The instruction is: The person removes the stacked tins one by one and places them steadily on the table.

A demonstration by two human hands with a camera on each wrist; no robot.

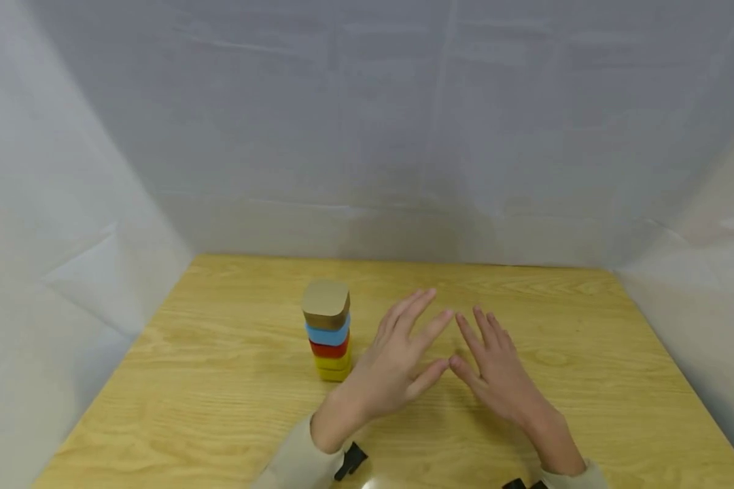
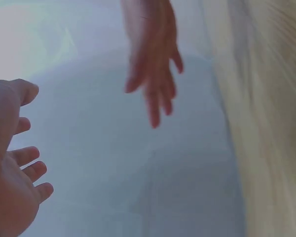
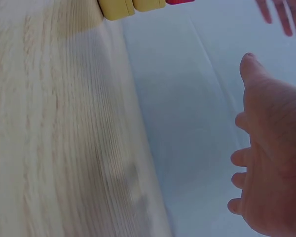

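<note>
Looking down from the head camera, a stack of blocks [image 1: 328,331] stands upright on the wooden table [image 1: 220,380], left of the middle: two yellow blocks [image 1: 333,365] at the bottom, then a red block [image 1: 329,349], a blue block [image 1: 327,333] and a brown block [image 1: 326,303] on top. The left hand [image 1: 391,367] hovers just right of the stack, fingers straight and spread, holding nothing; its edge is close to the yellow blocks, but whether it touches them cannot be told. The right hand [image 1: 501,373] lies beside it, likewise flat and spread, empty, with the two thumb tips nearly meeting. Bare table stretches to the left of the stack, behind it up to the far edge, and to the right of the right hand up to the right edge. A white cloth backdrop [image 1: 367,136] rises on three sides at the table's edges.

In the left wrist view, the left hand [image 2: 12,182] shows at the lower left, palm open and fingers loosely apart. The right hand [image 2: 153,64] hangs from the top with straight fingers. The backdrop [image 2: 138,173] fills the space between them, and a blurred strip of table [image 2: 276,148] runs along the right.

In the right wrist view, the right hand [image 3: 271,163] sits at the right, open and empty. The yellow blocks [image 3: 130,7] and a sliver of the red block [image 3: 180,1] peek in at the top edge, well apart from it. Fingertips of the left hand [image 3: 283,17] show in the upper right corner. The table [image 3: 64,148] is bare along the left.
</note>
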